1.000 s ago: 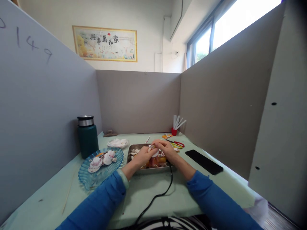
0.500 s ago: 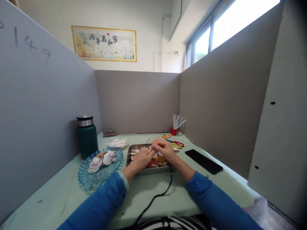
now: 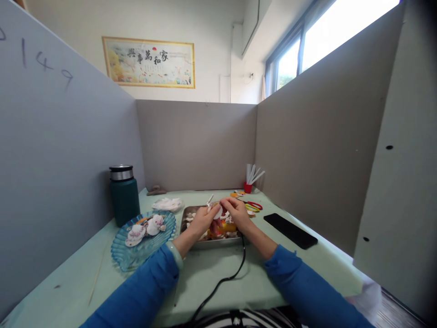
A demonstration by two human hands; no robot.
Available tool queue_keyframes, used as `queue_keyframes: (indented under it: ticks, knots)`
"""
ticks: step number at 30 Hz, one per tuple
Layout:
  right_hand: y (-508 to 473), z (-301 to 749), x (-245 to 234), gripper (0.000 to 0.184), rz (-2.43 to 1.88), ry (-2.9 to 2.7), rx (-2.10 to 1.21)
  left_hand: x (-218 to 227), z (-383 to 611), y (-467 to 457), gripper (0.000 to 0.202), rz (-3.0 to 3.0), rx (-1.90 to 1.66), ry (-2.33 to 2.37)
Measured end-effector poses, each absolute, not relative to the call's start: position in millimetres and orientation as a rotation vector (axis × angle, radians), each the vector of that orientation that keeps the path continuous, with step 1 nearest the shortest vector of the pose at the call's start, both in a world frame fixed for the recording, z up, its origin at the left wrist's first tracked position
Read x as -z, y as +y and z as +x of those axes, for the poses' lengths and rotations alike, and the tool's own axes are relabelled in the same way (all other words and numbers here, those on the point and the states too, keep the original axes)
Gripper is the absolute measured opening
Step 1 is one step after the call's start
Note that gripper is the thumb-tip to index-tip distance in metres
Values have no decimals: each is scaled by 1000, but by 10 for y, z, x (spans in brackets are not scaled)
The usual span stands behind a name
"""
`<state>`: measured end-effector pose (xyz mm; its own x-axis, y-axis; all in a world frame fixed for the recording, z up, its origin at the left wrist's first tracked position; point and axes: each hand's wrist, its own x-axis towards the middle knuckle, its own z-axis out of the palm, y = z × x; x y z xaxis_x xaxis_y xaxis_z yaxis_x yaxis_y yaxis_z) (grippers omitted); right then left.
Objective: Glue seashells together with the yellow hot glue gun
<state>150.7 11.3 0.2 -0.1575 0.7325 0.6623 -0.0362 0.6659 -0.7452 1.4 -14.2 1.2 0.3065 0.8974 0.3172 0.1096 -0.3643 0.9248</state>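
My left hand [image 3: 204, 219] is closed on a white, rounded shell-like piece [image 3: 215, 211], held just above a metal tray [image 3: 218, 244]. My right hand [image 3: 236, 214] is close beside it with thumb and fingertips pinched together. Whatever lies between those fingertips is too small to make out. Inside the tray are many small pale shell-like bits and a yellow-orange tool [image 3: 228, 227], partly hidden by my hands. A black cord [image 3: 221, 279] runs from the tray's right side toward my lap.
A blue fluted plate [image 3: 128, 259] with white decorated pieces stands left, near a green bottle [image 3: 124, 200]. White fluffy material [image 3: 167, 204] lies behind. At right are scissors [image 3: 254, 206], a black phone [image 3: 290, 231] and a red cup [image 3: 247, 187] of white sticks. Grey partitions [image 3: 198, 146] surround the table.
My hands have moved slightly apart and the left has turned, so the white piece shows between them. The fingertips were bunched together before. The tray and other things have stayed put.
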Motion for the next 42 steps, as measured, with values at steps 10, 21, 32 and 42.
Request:
queue_keyframes:
  ticks: [10, 21, 32, 42]
  knots:
    - [142, 1513, 23, 30, -639, -1594, -643, -55, 22, -162, 63, 1708, -1180, 1001]
    - [92, 1496, 12, 27, -606, -1692, -691, -18, -11, -118, 67, 1631, -1193, 973]
    - [74, 1508, 4, 29, -600, -1718, -690, 15, -40, -100, 66, 1639, -1158, 926]
    - [155, 1513, 46, 27, -630, -1607, -636, -50, 25, -189, 63, 1576, -1121, 855]
